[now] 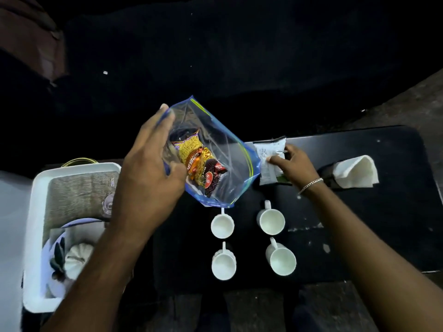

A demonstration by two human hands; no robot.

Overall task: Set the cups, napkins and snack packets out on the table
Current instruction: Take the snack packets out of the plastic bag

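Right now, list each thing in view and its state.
Zip bag: open, held up by left hand, snack packets inside.
White packet: on table, right hand on it.
Four cups: upright, empty.
Napkin: folded, on table.
White tub: open, holding items.

The single head-worn camera looks steeply down and forward from close above the dark table (383,212), the left hand (148,168) largest and nearest the lens, the right hand (294,164) smaller beyond it, forearms entering from the bottom edge.
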